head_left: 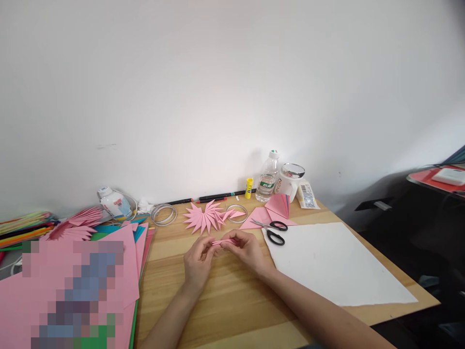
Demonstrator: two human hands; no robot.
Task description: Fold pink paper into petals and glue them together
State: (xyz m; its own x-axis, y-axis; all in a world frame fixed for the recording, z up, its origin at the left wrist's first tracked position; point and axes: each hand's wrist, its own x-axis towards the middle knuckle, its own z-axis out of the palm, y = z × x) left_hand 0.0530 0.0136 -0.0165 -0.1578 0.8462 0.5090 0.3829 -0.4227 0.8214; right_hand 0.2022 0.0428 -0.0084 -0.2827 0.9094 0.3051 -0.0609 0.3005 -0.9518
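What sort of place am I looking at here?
Probably a papercraft workspace, perhaps in a home: black-handled metal scissors and a spiky pink folded-paper fan lie out, with flat pink paper sheets piled at the picture's left.

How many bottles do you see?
2: a clear plastic bottle with a green label, beside a white mug; a white plastic bottle at left by the wall. Others may be hidden.
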